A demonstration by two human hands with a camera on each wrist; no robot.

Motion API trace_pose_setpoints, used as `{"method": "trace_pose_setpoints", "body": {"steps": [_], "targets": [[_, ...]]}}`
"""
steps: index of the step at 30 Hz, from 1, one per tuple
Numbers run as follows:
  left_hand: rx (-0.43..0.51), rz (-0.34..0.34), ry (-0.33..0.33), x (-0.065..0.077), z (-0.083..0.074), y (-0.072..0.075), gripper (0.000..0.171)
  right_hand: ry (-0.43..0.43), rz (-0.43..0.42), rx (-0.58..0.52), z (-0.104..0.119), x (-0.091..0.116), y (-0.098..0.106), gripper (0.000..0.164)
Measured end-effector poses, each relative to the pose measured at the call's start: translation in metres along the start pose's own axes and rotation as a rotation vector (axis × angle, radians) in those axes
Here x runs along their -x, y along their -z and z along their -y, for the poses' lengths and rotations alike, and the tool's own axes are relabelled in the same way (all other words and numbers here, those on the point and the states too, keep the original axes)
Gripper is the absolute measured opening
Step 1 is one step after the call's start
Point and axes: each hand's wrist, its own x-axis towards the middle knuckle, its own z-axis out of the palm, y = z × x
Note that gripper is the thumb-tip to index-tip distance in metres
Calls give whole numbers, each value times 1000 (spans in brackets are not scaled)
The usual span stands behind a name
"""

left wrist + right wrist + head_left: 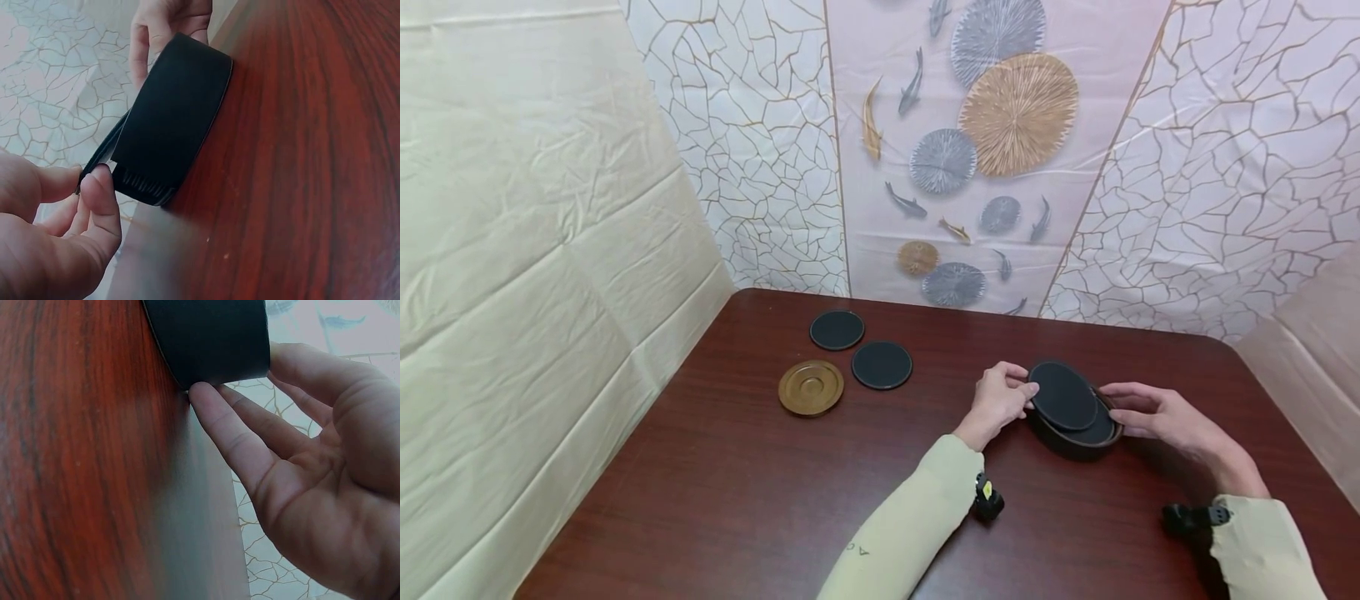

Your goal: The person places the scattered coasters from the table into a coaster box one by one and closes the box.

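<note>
A round black coaster (1063, 396) lies tilted across the top of a round dark coaster holder (1075, 448), and another black disc (1099, 431) shows inside it. My left hand (1000, 398) pinches the tilted coaster by its left edge, between thumb and fingers. In the left wrist view that coaster (103, 150) sticks out past the holder's wall (175, 94). My right hand (1172, 421) holds the holder at its right side. In the right wrist view its fingers (231, 434) touch the holder's side near the table.
On the table's (760, 500) left part lie two black coasters, one farther back (837, 330) and one nearer (882, 365). Beside them is a round brown wooden saucer-like disc (811, 387). A patterned cloth (760, 150) hangs behind the table.
</note>
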Motion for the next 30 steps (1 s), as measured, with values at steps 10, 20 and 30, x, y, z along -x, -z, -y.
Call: {"method": "trace_pose_setpoints", "body": {"steps": [10, 20, 30], "targets": [[-83, 5, 1, -1, 3, -6, 16, -10, 0, -11, -1, -1, -1, 58], [-211, 37, 14, 3, 0, -4, 18, -24, -3, 2, 1, 0, 0, 58], [-424, 84, -23, 4, -1, -6, 23, -30, -5, 20, -2, 0, 1, 59]]}}
